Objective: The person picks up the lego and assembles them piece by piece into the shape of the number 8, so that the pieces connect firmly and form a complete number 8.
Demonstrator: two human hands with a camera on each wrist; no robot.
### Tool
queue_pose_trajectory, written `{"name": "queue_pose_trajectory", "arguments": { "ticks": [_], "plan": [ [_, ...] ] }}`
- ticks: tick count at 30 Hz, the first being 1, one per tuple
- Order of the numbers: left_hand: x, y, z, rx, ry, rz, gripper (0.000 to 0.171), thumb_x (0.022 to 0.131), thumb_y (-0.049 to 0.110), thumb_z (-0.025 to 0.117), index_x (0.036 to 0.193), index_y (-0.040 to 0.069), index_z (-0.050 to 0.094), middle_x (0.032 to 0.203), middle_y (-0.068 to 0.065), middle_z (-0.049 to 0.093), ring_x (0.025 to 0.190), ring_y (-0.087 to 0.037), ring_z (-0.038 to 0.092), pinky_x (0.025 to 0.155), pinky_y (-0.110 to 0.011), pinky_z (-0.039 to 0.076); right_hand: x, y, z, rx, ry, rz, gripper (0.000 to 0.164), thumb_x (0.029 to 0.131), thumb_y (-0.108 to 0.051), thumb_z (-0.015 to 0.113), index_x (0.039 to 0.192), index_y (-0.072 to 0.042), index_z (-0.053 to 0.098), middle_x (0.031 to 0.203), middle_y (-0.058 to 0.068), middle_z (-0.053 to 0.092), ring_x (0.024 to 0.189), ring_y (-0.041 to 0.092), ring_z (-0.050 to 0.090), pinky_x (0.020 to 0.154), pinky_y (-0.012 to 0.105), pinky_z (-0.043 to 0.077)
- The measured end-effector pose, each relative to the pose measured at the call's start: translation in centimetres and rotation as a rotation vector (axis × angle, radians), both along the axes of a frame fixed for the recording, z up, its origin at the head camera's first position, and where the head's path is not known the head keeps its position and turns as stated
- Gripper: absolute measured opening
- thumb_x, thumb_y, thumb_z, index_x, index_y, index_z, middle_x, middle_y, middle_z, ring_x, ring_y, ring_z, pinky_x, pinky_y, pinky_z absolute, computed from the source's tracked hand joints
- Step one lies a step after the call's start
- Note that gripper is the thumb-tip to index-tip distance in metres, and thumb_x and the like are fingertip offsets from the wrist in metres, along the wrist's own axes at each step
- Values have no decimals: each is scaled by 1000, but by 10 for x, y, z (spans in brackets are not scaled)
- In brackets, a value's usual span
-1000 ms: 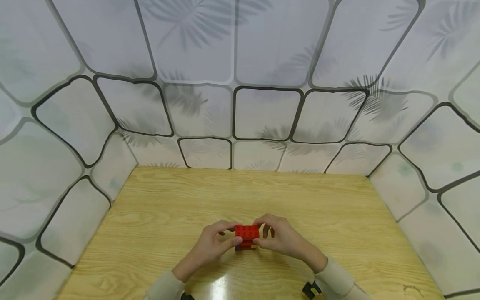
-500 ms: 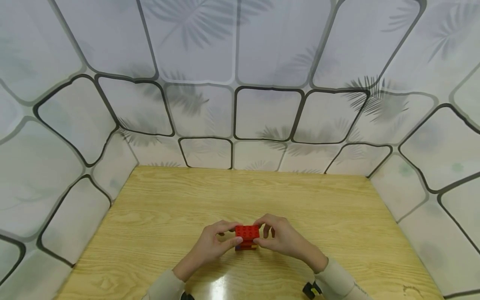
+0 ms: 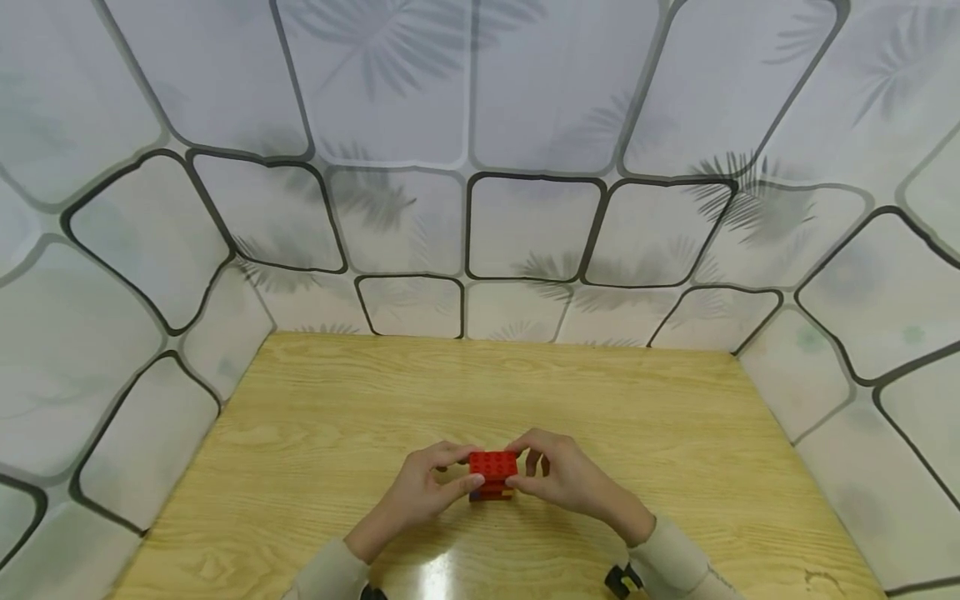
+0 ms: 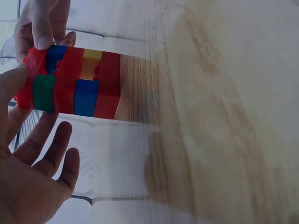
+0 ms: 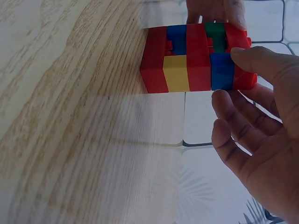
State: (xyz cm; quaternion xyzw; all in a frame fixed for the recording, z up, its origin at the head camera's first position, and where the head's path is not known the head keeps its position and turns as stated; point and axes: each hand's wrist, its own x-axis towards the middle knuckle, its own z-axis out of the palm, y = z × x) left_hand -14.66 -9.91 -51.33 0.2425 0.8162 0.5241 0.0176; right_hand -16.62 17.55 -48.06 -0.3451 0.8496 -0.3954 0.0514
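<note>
A small tower of toy building bricks stands on the wooden table between both hands. Its top is a red brick (image 3: 493, 463) with studs facing up. Below come a layer with a green brick (image 4: 44, 93) and a blue brick (image 5: 222, 72), a red middle brick (image 5: 198, 60), a layer with a yellow brick (image 5: 176, 74) and another blue brick (image 4: 86, 97), then a red bottom brick (image 4: 108, 88). From the left, my left hand (image 3: 423, 485) pinches the top red brick at its end; my right hand (image 3: 562, 473) pinches the opposite end. Lower fingers hang loose beside the tower.
The wooden table (image 3: 360, 400) is enclosed at the back and sides by a patterned cloth (image 3: 536, 225) with stone outlines and leaf prints. Dark wrist devices show below the sleeves, such as a black strap piece (image 3: 621, 581) by the right one.
</note>
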Motion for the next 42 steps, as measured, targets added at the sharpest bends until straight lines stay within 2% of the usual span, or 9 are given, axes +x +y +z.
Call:
{"name": "queue_pose_trajectory", "arguments": {
  "ticks": [7,24,38,42],
  "plan": [
    [1,-1,-4,24,-4,10,39,99,28,76,134,10,74,123,-4,76,109,-33,69,84,-32,50,1,-1,-2,-14,22,12,31,94,-20,82,122,-14,70,106,0,73,80,-1,63,62,25,55],
    [2,-2,-3,16,-40,13,40,98,31,78,132,10,75,122,-5,76,110,-33,69,84,-33,49,4,-1,-4,-28,35,16,32,95,-21,81,124,-12,71,107,1,74,80,0,62,63,26,56],
    [3,-1,-6,17,-38,24,40,98,30,77,133,10,74,121,-4,76,108,-30,69,84,-32,49,5,-2,-10,-56,46,1,33,95,-19,81,125,-14,70,109,1,74,79,-1,62,61,26,55],
    [3,0,-7,31,-5,17,38,98,27,77,132,9,74,121,-6,77,106,-28,70,83,-30,51,7,-2,-11,-55,26,-25,33,95,-20,81,126,-15,70,111,1,74,77,-2,62,63,25,55]
  ]
}}
